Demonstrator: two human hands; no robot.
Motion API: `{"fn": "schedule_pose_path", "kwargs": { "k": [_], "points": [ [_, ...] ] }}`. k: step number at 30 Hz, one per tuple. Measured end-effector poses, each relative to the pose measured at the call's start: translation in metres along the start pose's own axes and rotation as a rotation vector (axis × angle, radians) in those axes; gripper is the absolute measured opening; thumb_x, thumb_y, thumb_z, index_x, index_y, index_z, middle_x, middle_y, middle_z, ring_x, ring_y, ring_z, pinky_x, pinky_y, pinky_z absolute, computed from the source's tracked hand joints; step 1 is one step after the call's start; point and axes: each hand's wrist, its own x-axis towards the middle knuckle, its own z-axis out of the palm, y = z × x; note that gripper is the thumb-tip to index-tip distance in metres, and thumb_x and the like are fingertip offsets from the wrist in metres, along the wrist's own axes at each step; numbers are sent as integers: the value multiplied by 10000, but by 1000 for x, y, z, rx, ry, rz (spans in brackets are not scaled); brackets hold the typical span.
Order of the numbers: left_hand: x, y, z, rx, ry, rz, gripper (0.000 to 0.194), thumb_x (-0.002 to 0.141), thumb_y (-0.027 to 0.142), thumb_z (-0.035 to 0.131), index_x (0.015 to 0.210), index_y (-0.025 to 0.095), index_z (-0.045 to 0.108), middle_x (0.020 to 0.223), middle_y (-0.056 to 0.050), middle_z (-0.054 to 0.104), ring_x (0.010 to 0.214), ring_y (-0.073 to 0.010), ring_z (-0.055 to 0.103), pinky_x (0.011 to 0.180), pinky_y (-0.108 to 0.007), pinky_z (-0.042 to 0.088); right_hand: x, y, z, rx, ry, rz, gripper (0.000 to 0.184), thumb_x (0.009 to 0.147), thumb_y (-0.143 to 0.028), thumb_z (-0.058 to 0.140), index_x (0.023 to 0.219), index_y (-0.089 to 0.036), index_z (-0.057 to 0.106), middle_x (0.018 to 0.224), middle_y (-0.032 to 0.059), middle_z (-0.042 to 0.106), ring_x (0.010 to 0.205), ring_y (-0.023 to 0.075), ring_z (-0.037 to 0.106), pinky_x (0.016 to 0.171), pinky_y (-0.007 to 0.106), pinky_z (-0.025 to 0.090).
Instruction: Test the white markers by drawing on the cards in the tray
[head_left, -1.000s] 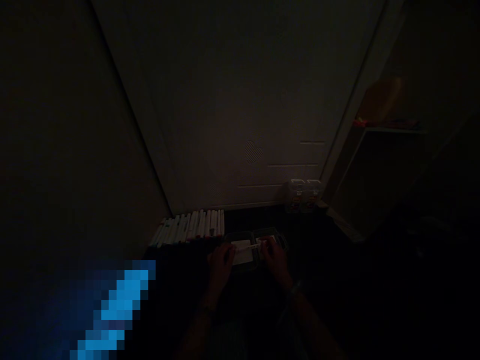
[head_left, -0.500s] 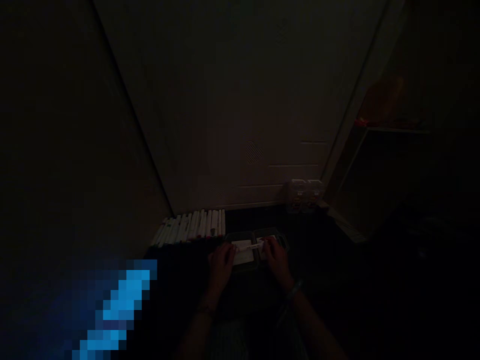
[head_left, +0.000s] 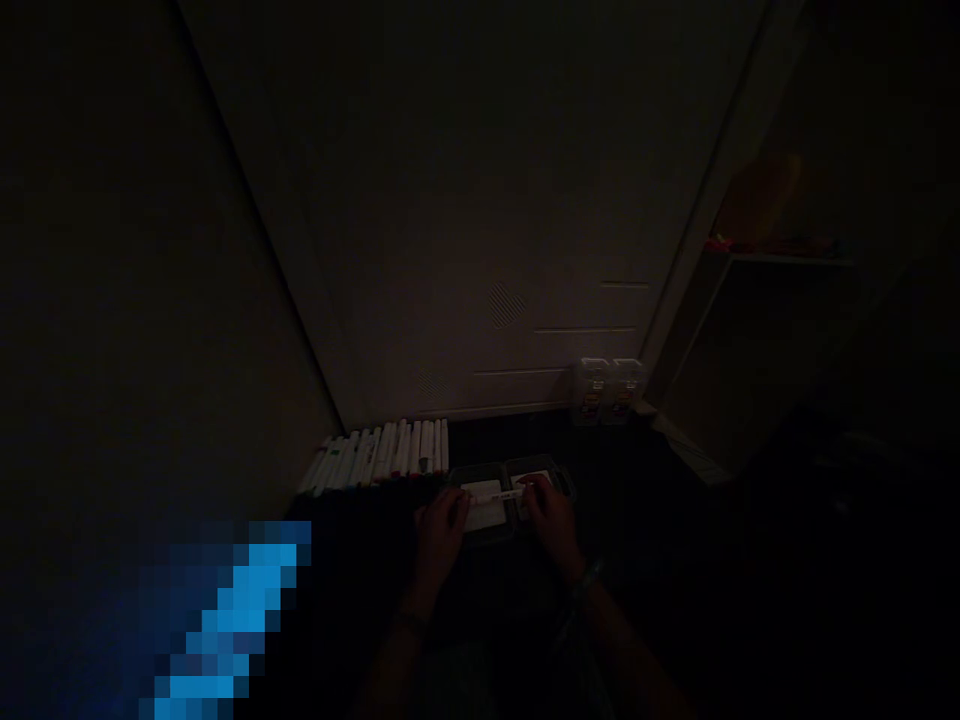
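Note:
The scene is very dark. Both my hands rest at a small open clear plastic case (head_left: pixel 511 470) on a dark floor. My left hand (head_left: pixel 441 535) lies at the case's left half, over a white sheet (head_left: pixel 487 512). My right hand (head_left: pixel 551 522) sits at the right half. Between them they hold a white marker pen (head_left: pixel 501 495) lying crosswise, each hand pinching one end. The fingers are curled.
A row of several white marker pens (head_left: pixel 382 452) lies on the floor left of the case, by the wall. Two small clear boxes (head_left: pixel 611 388) stand against a pale door behind. A white shelf unit (head_left: pixel 739 350) stands at the right. A blue blurred patch (head_left: pixel 225 620) sits lower left.
Almost nothing has moved; both hands keep the same grip on the pen over the case, and the view has shifted very slightly.

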Motion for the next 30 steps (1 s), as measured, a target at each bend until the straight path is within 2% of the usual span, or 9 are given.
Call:
{"fn": "schedule_pose_path", "kwargs": {
  "k": [5, 11, 30],
  "points": [
    [0, 0, 1, -20, 22, 1, 258, 843, 363, 400, 914, 219, 602, 948, -22, 650, 881, -176, 589, 784, -321, 388, 0, -2, -1, -27, -2, 23, 296, 890, -342, 353, 994, -208, 596, 713, 5, 618, 605, 113, 547, 553, 190, 363],
    [1, 2, -1, -69, -12, 11, 274, 854, 373, 373, 905, 209, 587, 916, -28, 647, 857, -172, 590, 759, -300, 415, 0, -2, 0, -31, 6, 28, 306, 892, -352, 348, 1002, -218, 599, 686, -8, 605, 580, 107, 537, 529, 186, 347],
    [0, 1, 1, -124, -12, 19, 293, 842, 395, 388, 884, 208, 609, 899, -33, 663, 820, -172, 606, 742, -281, 454, -2, -7, -3, -100, 58, 29, 286, 887, -343, 363, 976, -229, 609, 713, -2, 625, 614, 113, 557, 562, 193, 357]
  ]
}}
